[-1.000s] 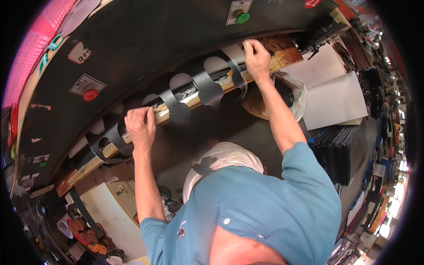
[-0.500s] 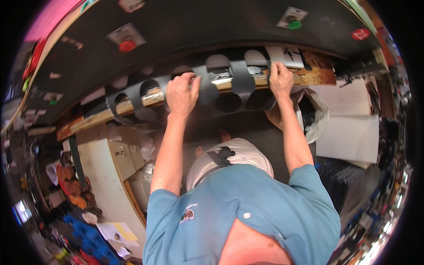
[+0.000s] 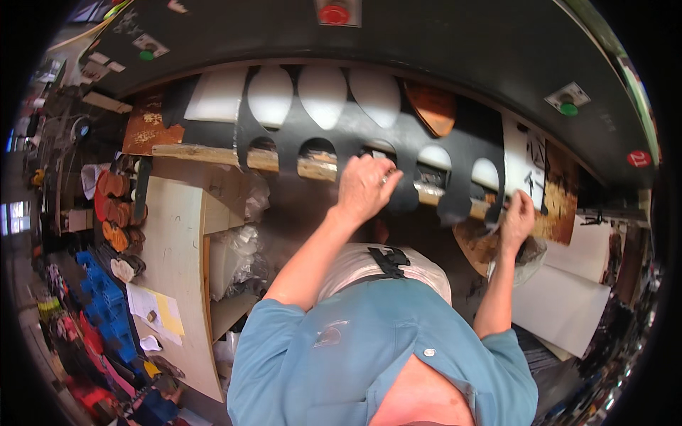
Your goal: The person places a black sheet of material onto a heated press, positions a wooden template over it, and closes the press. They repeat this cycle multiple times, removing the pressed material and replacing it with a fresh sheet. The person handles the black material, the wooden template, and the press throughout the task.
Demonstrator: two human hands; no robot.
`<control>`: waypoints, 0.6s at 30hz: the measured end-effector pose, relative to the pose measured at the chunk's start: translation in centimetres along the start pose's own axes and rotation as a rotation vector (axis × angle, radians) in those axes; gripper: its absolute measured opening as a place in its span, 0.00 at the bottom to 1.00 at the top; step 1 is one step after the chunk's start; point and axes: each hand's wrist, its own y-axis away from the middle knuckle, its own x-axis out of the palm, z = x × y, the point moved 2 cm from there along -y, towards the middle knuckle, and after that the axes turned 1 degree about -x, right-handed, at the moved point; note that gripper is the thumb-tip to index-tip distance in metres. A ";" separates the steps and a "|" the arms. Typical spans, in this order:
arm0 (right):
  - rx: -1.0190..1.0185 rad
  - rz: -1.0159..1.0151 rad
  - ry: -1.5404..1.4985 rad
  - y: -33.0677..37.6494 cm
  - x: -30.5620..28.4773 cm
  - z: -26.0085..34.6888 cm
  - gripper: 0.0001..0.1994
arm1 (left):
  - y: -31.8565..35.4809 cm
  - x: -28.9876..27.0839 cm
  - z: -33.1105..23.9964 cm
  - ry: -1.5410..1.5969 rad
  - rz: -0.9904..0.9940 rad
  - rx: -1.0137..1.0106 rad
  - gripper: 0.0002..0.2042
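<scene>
A black flexible sheet (image 3: 334, 145) with rows of rounded, sole-shaped cut-outs lies across the bench under a dark machine front. Its near part drapes over the bench's wooden edge (image 3: 316, 169). My left hand (image 3: 364, 188) is closed on the near side of the sheet, about midway along, with its fingers curled by a cut-out. Farther right, my right hand (image 3: 518, 221) pinches the sheet near its right corner, thumb against fingers. White surface shows through most far cut-outs, and an orange-brown surface (image 3: 435, 108) through one. The fingertips are partly hidden.
The dark machine panel (image 3: 455, 42) with red and green buttons overhangs the bench. A pale wooden cabinet (image 3: 174, 248) stands at left, beside blue crates (image 3: 106, 291). An open plastic bag (image 3: 529, 259) and white sheets (image 3: 558, 302) are at right, below the bench.
My view has shifted, and more of the black sheet now shows on the bench with its far cut-outs. Both hands have come nearer my body, still at the sheet.
</scene>
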 end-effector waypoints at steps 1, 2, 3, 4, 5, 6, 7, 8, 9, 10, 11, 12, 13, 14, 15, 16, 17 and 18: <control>0.032 -0.058 -0.003 -0.5 0.4 0.9 0.15 | -0.3 -0.3 -0.2 0.014 0.045 -0.028 0.06; -0.070 -0.015 0.062 -0.9 1.4 2.2 0.15 | -0.8 -0.6 -0.3 0.037 0.106 -0.070 0.07; -0.067 -0.029 0.149 -0.9 2.3 3.5 0.16 | -1.3 -1.1 -0.4 0.066 0.167 -0.084 0.08; -0.186 0.074 0.166 -1.5 4.3 5.1 0.19 | -2.0 -1.5 -0.4 0.113 0.231 -0.100 0.08; -0.219 0.210 0.172 -1.9 6.5 6.6 0.24 | -3.0 -1.9 -0.3 0.159 0.293 -0.113 0.09; -0.261 0.308 0.190 -2.5 9.3 7.8 0.29 | -4.3 -2.0 0.1 0.175 0.337 -0.141 0.10; -0.369 0.412 0.183 -2.9 11.9 9.2 0.34 | -5.7 -2.3 0.5 0.174 0.285 -0.118 0.08; -0.345 0.537 0.254 -3.6 14.3 10.2 0.39 | -7.3 -2.4 1.2 0.201 0.208 -0.097 0.07; -0.390 0.660 0.291 -4.2 16.6 11.2 0.44 | -9.1 -2.2 2.0 0.238 0.086 -0.053 0.07; -0.498 0.646 0.456 -4.3 18.6 11.8 0.49 | -11.0 -1.6 3.2 0.238 0.050 -0.043 0.08; -0.571 0.654 0.573 -4.5 20.1 12.4 0.50 | -13.1 -0.9 4.4 0.264 -0.067 0.000 0.11; -0.584 0.655 0.603 -5.0 21.3 12.9 0.50 | -14.9 0.2 5.6 0.199 -0.083 0.019 0.17; -0.592 0.681 0.651 -5.4 22.4 13.1 0.51 | -16.2 1.5 6.5 0.137 -0.041 -0.001 0.18; -0.633 0.687 0.621 -5.5 23.2 13.4 0.50 | -17.2 2.7 7.2 0.083 -0.011 -0.014 0.20; -0.641 0.698 0.615 -5.6 23.7 13.5 0.50 | -17.7 3.8 8.0 0.033 0.099 -0.057 0.21; -0.645 0.706 0.614 -5.9 23.9 13.6 0.49 | -17.8 4.7 8.3 -0.093 0.166 0.004 0.23; -0.650 0.697 0.610 -6.2 23.9 13.8 0.49 | -17.9 5.0 8.5 -0.131 0.083 0.041 0.23; -0.610 0.728 0.580 -6.8 23.8 13.8 0.48 | -17.8 5.3 8.7 -0.161 0.065 0.062 0.23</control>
